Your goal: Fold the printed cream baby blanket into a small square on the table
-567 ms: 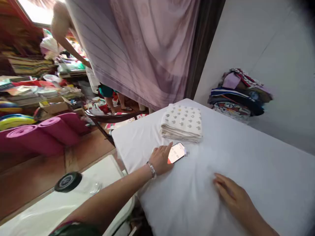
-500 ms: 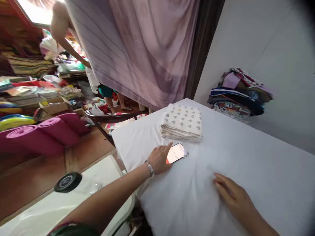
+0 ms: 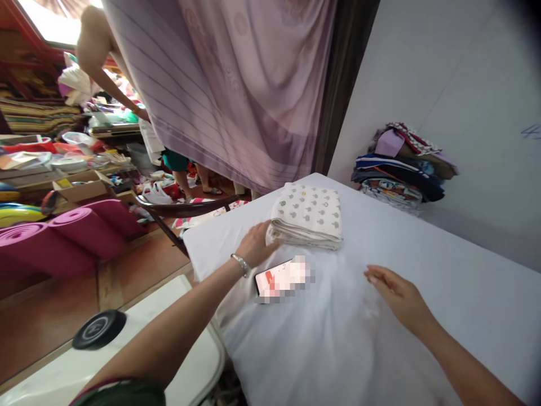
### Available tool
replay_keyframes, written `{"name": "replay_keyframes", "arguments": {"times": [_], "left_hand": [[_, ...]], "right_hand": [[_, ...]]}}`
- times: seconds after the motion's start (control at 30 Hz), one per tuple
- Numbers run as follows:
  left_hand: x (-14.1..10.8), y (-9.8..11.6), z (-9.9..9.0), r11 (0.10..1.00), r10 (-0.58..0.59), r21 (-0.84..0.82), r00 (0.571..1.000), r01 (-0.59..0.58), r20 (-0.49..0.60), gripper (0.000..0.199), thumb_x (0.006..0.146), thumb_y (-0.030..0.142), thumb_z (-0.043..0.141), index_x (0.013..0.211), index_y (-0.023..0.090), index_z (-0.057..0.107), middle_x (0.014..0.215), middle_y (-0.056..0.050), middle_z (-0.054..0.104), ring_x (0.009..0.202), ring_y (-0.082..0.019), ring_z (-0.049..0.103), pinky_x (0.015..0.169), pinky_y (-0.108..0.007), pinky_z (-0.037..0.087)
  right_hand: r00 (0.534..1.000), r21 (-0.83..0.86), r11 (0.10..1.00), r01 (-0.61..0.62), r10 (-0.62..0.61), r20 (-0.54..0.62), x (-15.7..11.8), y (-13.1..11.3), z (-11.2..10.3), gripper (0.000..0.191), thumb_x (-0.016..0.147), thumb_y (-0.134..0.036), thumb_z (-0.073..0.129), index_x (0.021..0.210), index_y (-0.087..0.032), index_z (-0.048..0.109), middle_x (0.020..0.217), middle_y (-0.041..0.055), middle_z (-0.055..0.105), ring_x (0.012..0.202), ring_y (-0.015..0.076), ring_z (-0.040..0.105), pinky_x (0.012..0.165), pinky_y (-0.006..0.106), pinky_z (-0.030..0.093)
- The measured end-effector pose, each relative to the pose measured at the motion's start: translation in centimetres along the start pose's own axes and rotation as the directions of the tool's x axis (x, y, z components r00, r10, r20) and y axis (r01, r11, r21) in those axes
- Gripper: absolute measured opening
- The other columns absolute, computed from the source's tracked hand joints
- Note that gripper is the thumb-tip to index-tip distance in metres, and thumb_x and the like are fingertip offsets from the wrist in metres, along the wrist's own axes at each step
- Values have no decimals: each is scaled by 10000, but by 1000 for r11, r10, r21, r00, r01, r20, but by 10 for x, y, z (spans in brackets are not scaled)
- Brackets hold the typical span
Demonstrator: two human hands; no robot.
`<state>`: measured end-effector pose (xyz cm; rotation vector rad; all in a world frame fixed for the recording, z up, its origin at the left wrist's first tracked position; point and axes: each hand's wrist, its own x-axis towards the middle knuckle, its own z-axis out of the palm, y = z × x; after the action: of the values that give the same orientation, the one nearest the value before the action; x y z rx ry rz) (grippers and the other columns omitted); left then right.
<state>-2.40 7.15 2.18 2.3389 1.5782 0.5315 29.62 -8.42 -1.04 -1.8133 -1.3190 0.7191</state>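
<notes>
On the white sheet (image 3: 443,265) in front of me, the phone (image 3: 270,280) lies face up, its pinkish screen too blocked out to read. At the far right, blue writing (image 3: 531,132) on the wall (image 3: 426,67) is partly cut off; I make out what looks like a 4. The mark on the black disc (image 3: 99,329) is too blurred to make out.

My left hand (image 3: 254,246) stretches past the phone, fingertips at the near left corner of the folded cloth (image 3: 307,207); I can't tell whether they pinch it. A bracelet (image 3: 240,265) circles that wrist. My right hand (image 3: 393,290) is empty, fingers loosely extended, well apart from the cloth.

The cloth sits just beyond the phone. A clothes pile (image 3: 401,163) lies against the wall. A hanging curtain (image 3: 236,84) partly hides another person (image 3: 95,51). To my left are a chair (image 3: 190,208), pink rolled mats (image 3: 84,231) and a white table (image 3: 200,349) bearing the disc.
</notes>
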Motion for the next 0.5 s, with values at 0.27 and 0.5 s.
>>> {"name": "replay_keyframes", "arguments": {"times": [0.27,0.5], "left_hand": [[106,-1,8,915,-369,-125,921,384,127,703,723,610,473,1166,65,507,1181,-190,550,1071,-286,532,832,-312,411],[119,-7,12,896,-412,-125,903,426,121,549,670,532,566,1023,113,602,1092,-142,617,963,-260,593,711,-263,435]], "right_hand": [[966,233,940,-250,257,-3,118,-51,21,303,737,-443,544,830,-158,586,945,103,643,654,126,600,476,197,453],[919,-29,922,-386,387,74,153,-60,46,472,626,-598,589,790,-157,563,911,119,634,679,170,585,455,225,421]]}}
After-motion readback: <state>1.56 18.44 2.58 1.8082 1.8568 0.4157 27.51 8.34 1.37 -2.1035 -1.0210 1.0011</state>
